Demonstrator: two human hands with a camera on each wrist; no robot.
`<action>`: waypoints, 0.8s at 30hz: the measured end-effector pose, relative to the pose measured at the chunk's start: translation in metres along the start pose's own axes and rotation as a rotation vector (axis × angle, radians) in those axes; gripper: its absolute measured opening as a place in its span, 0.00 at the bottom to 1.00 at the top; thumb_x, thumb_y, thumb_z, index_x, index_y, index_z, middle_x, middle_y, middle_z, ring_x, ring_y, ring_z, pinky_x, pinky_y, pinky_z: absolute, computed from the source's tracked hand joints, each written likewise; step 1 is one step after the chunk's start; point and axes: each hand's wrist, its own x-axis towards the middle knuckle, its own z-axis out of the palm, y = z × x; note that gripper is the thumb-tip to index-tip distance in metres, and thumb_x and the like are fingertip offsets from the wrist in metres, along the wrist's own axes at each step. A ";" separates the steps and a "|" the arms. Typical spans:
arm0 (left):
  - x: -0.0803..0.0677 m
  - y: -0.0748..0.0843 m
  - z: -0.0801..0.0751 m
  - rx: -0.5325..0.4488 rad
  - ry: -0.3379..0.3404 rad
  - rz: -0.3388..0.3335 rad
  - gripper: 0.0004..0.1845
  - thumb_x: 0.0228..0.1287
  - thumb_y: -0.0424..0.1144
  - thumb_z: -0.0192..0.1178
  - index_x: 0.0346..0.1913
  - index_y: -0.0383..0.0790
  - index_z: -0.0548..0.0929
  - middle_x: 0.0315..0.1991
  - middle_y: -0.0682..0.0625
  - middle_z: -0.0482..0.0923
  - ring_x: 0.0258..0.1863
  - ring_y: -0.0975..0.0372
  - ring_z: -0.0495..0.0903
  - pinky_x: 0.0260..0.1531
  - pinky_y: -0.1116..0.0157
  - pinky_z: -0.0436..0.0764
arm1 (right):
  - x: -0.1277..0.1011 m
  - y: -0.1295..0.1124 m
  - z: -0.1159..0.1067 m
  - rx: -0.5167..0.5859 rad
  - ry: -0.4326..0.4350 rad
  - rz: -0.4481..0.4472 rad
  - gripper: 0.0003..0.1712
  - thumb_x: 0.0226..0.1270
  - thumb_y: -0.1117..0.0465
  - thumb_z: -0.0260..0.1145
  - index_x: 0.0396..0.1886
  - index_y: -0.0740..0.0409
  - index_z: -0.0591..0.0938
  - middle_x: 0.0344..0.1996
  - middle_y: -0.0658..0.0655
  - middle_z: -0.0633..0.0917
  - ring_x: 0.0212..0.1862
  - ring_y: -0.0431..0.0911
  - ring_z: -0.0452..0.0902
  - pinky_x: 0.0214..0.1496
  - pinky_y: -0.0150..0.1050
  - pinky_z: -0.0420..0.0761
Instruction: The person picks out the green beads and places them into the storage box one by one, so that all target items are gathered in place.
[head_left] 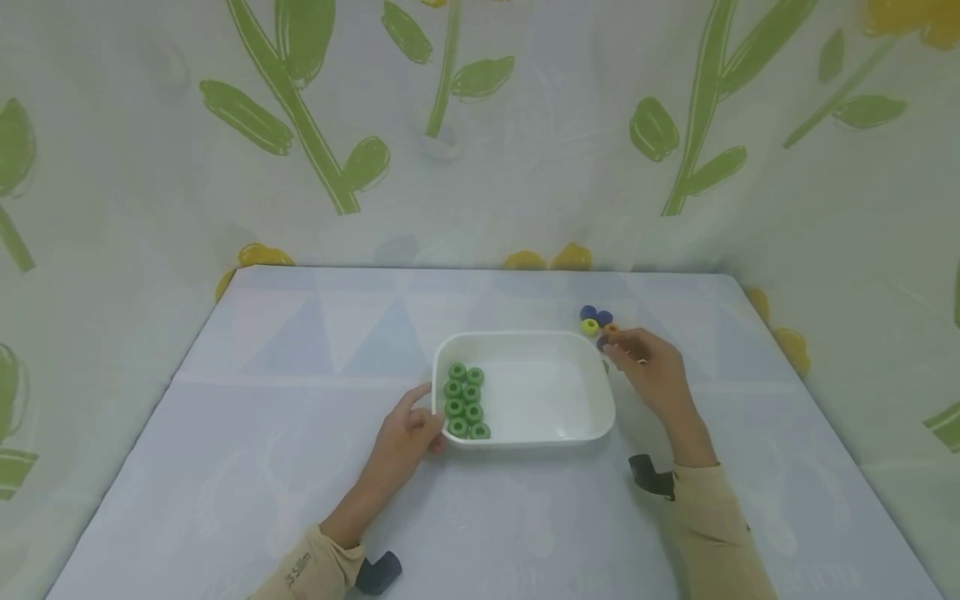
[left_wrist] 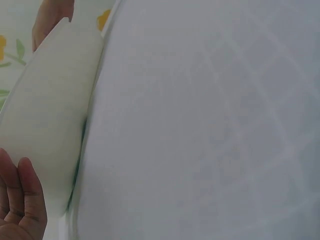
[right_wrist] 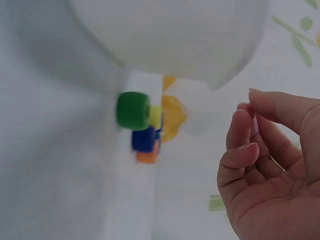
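Note:
A white tray (head_left: 540, 337) lies on the table with several green beads (head_left: 474, 393) grouped at its left end. My left hand (head_left: 408, 433) grips the tray's left rim. In the left wrist view, its fingers (left_wrist: 32, 192) rest against the outer wall of the tray (left_wrist: 55, 110). My right hand (head_left: 648, 367) hovers by the tray's upper right corner, its fingers loosely bent and nothing seen between them. Below that hand are a green bead (right_wrist: 132, 111), an orange bead (head_left: 611, 329) and a dark blue bead (head_left: 602, 342), partly covered in the head view.
Two blue beads (head_left: 597, 316) and a yellow bead (head_left: 590, 327) sit behind the tray's right corner. Black wrist mounts (head_left: 651, 477) stick out beside the sleeves. A cloth with printed leaves (head_left: 480, 192) hangs behind the pale table (head_left: 300, 467).

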 end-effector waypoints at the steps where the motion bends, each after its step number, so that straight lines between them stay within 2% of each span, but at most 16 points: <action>1: 0.000 0.000 0.000 0.003 0.001 0.000 0.31 0.70 0.35 0.56 0.74 0.39 0.64 0.28 0.47 0.82 0.28 0.62 0.80 0.33 0.68 0.81 | 0.000 0.003 0.000 -0.011 -0.012 0.020 0.18 0.73 0.54 0.63 0.55 0.59 0.82 0.51 0.62 0.86 0.47 0.50 0.80 0.41 0.28 0.77; 5: 0.000 0.001 0.000 0.007 0.008 -0.005 0.31 0.70 0.35 0.56 0.74 0.40 0.65 0.28 0.46 0.82 0.28 0.62 0.80 0.33 0.68 0.81 | 0.001 0.012 0.004 -0.041 -0.071 0.100 0.19 0.72 0.57 0.63 0.59 0.59 0.80 0.49 0.64 0.84 0.49 0.55 0.81 0.41 0.36 0.80; 8: 0.000 0.001 0.000 0.006 0.008 -0.010 0.31 0.69 0.35 0.57 0.74 0.41 0.64 0.28 0.46 0.82 0.28 0.62 0.80 0.34 0.68 0.82 | 0.003 0.018 0.008 -0.067 -0.100 0.128 0.20 0.70 0.58 0.64 0.59 0.59 0.80 0.50 0.64 0.84 0.50 0.56 0.81 0.41 0.37 0.81; 14: 0.000 0.000 0.000 0.010 0.014 -0.004 0.31 0.69 0.35 0.57 0.74 0.40 0.64 0.28 0.46 0.82 0.28 0.62 0.81 0.34 0.68 0.82 | 0.007 0.028 0.015 -0.072 -0.138 0.117 0.22 0.66 0.62 0.64 0.59 0.62 0.79 0.51 0.67 0.84 0.50 0.59 0.82 0.38 0.35 0.80; 18: -0.001 -0.001 0.000 0.006 0.010 -0.001 0.32 0.70 0.36 0.57 0.75 0.40 0.64 0.28 0.47 0.82 0.28 0.62 0.80 0.33 0.68 0.82 | 0.007 0.030 0.017 -0.102 -0.161 0.143 0.23 0.65 0.62 0.63 0.60 0.61 0.79 0.54 0.66 0.83 0.53 0.60 0.80 0.44 0.41 0.83; 24: -0.001 -0.001 0.000 0.001 0.005 0.005 0.31 0.70 0.36 0.57 0.75 0.41 0.64 0.28 0.47 0.81 0.28 0.62 0.80 0.33 0.69 0.82 | 0.003 0.027 0.017 -0.121 -0.204 0.129 0.24 0.64 0.65 0.63 0.60 0.65 0.78 0.54 0.69 0.81 0.54 0.63 0.79 0.50 0.52 0.84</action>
